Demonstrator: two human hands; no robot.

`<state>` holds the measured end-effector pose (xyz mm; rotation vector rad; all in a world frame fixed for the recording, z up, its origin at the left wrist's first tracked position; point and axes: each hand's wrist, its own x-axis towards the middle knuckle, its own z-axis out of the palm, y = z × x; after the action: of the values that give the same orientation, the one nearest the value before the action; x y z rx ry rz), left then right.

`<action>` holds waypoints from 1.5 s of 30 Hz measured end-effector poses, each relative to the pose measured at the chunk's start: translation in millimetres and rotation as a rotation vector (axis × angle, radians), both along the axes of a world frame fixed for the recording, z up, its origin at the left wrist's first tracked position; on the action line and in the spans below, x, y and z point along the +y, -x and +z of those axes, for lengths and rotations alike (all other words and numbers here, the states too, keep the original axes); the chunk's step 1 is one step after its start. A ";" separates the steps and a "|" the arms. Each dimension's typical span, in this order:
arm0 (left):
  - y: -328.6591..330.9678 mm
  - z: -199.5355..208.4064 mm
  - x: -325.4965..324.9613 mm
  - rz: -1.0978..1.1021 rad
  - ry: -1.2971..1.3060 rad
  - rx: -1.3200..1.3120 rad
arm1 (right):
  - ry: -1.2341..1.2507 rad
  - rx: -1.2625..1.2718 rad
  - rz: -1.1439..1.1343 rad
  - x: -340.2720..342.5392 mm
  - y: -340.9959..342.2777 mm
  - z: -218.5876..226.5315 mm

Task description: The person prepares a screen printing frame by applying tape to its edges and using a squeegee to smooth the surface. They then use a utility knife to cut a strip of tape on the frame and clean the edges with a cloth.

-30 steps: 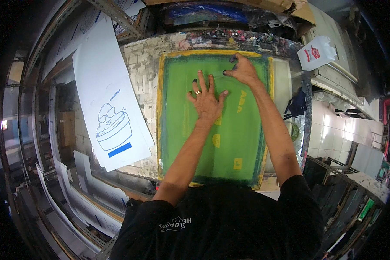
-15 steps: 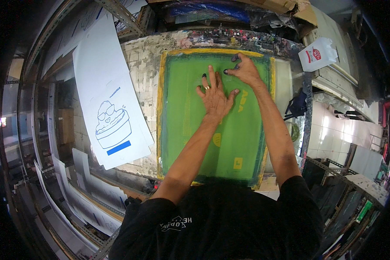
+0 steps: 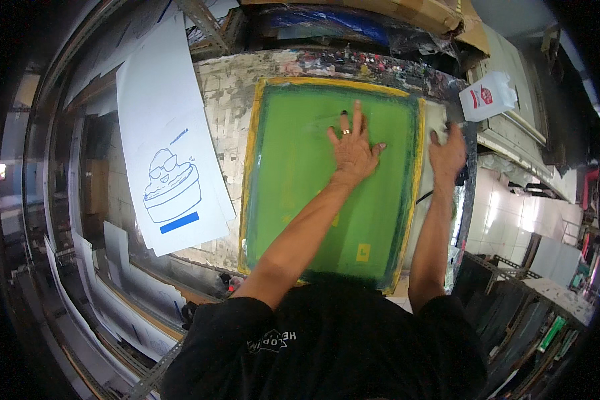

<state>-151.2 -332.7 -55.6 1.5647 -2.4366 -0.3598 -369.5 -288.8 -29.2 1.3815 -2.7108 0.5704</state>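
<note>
A green screen-printing screen with yellow-taped edges lies flat on the worktable. My left hand rests on its upper right part, fingers spread, a ring on one of them. Small yellow shapes show in the green mesh below that hand. Beyond the screen's right edge is my right hand, thumb and forefinger apart, with nothing visible between them. Dark stains mark some fingertips. A black item beside the right hand is mostly covered by it.
White printed sheets with a blue cartoon tub drawing lie left of the screen. A white plastic jug stands at the far right. Metal racks flank both sides. Paint crusts the table's far edge.
My right hand has moved from over the screen to the right, past its edge. My left hand has slid right and slightly down on the mesh, fingers still spread.
</note>
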 end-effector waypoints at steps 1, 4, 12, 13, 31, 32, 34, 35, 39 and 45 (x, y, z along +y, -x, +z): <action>1.5 -1.9 -0.1 -0.038 0.024 0.027 | -0.020 0.136 -0.047 16.5 13.9 -5.4; 10.8 -15.6 4.2 -0.138 0.081 0.017 | -0.188 0.081 -0.131 52.5 27.0 -14.8; -58.5 -7.1 -3.2 -0.008 0.118 0.138 | -0.015 -0.037 0.027 68.7 77.0 -43.2; -73.1 -11.5 -5.9 0.035 0.126 0.123 | 0.009 -0.066 0.029 64.2 71.7 -30.6; -147.7 -20.5 -25.5 0.260 0.175 0.095 | 0.032 -0.004 0.761 -58.6 -193.2 -34.3; -149.9 -18.1 -22.7 0.243 0.170 0.093 | 0.025 -0.036 0.715 -61.4 -190.5 -35.0; -151.1 -8.9 -17.6 0.202 0.161 0.093 | 0.011 -0.095 0.617 -65.5 -171.2 -36.7; -151.7 -7.1 -17.7 0.184 0.181 0.108 | 0.003 -0.075 0.551 -67.6 -156.4 -36.3; -137.0 -4.5 -17.4 0.095 0.206 0.153 | 0.029 -0.065 0.327 -62.7 -94.1 -29.4; -97.2 -4.2 -14.2 0.005 0.161 0.114 | 0.123 0.058 0.360 -61.0 -62.6 -41.4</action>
<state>-54.0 -346.9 -59.8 1.4422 -2.3130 -0.2377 -306.9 -349.8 -70.6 1.8309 -2.3484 0.6905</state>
